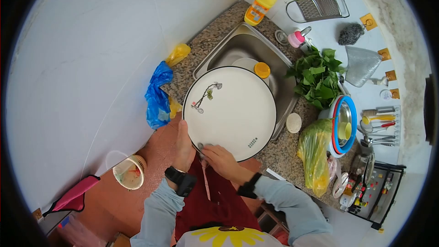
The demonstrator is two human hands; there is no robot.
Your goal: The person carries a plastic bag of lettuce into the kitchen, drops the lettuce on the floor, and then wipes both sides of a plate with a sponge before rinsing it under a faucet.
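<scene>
A large round white plate (pixel 238 110) with a thin dark rim and a painted branch is tilted toward me over the sink's near side. My left hand (pixel 184 148) is closed on the plate's lower left edge. At the bottom edge, my right hand (pixel 222 161) presses a small grey scouring pad (pixel 200 146) against the rim; the fingers largely cover it. Behind the plate, the steel sink (pixel 290 93) holds a partly hidden pale dish (pixel 244 62) and something with a yellow-orange lid (pixel 262 70).
Around the sink are a yellow bottle (pixel 263 3), leafy greens (pixel 318 73), stacked basins (pixel 344 126) and a yellow plastic bag (pixel 315 155). Blue plastic (pixel 158 96) hangs at the counter's left edge. A bin (pixel 129 172) stands on the floor. A grater (pixel 318 7) hangs on the wall.
</scene>
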